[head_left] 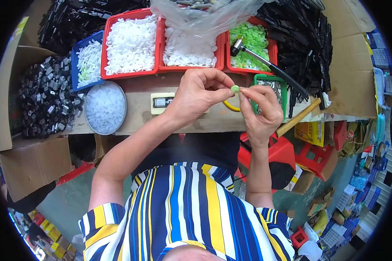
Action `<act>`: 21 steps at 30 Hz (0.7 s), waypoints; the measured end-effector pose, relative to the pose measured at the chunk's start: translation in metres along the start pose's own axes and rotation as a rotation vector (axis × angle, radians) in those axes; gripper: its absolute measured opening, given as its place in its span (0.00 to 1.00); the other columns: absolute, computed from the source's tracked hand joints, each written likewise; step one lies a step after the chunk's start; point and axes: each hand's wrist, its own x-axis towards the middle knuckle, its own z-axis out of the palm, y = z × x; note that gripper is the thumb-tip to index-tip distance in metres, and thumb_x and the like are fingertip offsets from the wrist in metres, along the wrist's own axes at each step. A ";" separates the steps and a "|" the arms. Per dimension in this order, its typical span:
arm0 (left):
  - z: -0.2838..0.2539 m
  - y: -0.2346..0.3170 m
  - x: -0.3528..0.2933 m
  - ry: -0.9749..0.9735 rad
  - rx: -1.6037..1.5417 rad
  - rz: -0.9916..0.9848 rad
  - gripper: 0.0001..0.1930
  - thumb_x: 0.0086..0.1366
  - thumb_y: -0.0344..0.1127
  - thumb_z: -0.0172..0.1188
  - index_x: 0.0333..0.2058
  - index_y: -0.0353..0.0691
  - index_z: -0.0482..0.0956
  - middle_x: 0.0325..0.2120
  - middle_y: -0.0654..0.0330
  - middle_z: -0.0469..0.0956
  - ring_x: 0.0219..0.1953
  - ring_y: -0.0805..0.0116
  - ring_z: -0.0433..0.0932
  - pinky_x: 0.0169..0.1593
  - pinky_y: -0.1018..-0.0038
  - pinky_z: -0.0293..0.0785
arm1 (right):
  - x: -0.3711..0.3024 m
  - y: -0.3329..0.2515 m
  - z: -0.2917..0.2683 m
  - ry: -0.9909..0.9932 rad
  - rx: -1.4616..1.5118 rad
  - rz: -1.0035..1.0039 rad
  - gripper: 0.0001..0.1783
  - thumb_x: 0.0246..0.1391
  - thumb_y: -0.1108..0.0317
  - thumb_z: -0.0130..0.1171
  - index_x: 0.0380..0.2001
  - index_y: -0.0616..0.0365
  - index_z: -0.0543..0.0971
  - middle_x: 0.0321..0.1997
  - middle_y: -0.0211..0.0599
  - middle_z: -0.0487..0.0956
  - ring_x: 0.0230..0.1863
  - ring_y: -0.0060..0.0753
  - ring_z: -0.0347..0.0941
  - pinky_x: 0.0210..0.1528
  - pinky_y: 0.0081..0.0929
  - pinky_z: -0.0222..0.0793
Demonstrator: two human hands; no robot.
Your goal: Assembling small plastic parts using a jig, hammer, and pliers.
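Note:
Above the workbench, my left hand [198, 93] and my right hand [263, 108] meet fingertip to fingertip. Between them is a small round light-green plastic piece [234, 88], pinched by the thumb and forefinger of each hand. Behind my left wrist, a cream-coloured block [156, 110] lies on the bench with a small black part [162, 102] set in it. Part of a yellow curved handle [231, 107] shows under the hands. Beside my right hand stands a green tray [284, 93] of small metal parts, partly hidden by the fingers.
Red bins [103, 56] of white pieces and a red bin [274, 50] of green pieces line the back. A hammer [270, 65] lies across the right bin. At left are a blue bin [75, 71], a round dish [105, 108] and a carton of black parts [48, 95]. A wooden stick [298, 117] juts at right.

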 end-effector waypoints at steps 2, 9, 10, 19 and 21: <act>-0.001 -0.003 0.000 -0.006 -0.006 0.013 0.09 0.60 0.26 0.67 0.40 0.33 0.82 0.33 0.64 0.82 0.34 0.81 0.78 0.38 0.83 0.73 | -0.001 0.001 0.001 0.007 -0.056 -0.058 0.12 0.41 0.82 0.69 0.33 0.60 0.85 0.31 0.36 0.79 0.31 0.33 0.75 0.34 0.28 0.70; 0.003 -0.007 0.000 -0.022 -0.060 0.006 0.09 0.60 0.26 0.67 0.39 0.33 0.82 0.33 0.64 0.82 0.35 0.80 0.78 0.40 0.83 0.73 | -0.006 0.002 0.002 0.051 -0.084 -0.177 0.17 0.37 0.83 0.69 0.35 0.58 0.85 0.30 0.35 0.79 0.32 0.35 0.75 0.33 0.29 0.70; 0.003 -0.007 0.000 -0.023 -0.058 0.005 0.09 0.60 0.26 0.67 0.39 0.33 0.82 0.33 0.64 0.82 0.35 0.80 0.78 0.40 0.83 0.73 | -0.007 0.003 0.002 0.052 -0.084 -0.176 0.17 0.37 0.83 0.69 0.35 0.58 0.85 0.30 0.35 0.79 0.32 0.35 0.75 0.33 0.29 0.70; 0.000 -0.011 -0.007 0.036 -0.006 0.054 0.09 0.60 0.24 0.67 0.39 0.33 0.82 0.34 0.63 0.82 0.35 0.81 0.78 0.41 0.83 0.74 | -0.010 0.006 0.006 0.008 -0.186 -0.337 0.19 0.38 0.81 0.70 0.39 0.56 0.84 0.33 0.33 0.79 0.32 0.36 0.75 0.35 0.30 0.68; -0.001 -0.012 -0.008 0.042 -0.038 0.076 0.08 0.60 0.24 0.66 0.39 0.33 0.82 0.34 0.63 0.82 0.35 0.81 0.78 0.41 0.83 0.74 | -0.011 0.004 0.007 0.003 -0.176 -0.346 0.20 0.38 0.81 0.70 0.40 0.56 0.84 0.33 0.33 0.79 0.33 0.36 0.75 0.35 0.30 0.68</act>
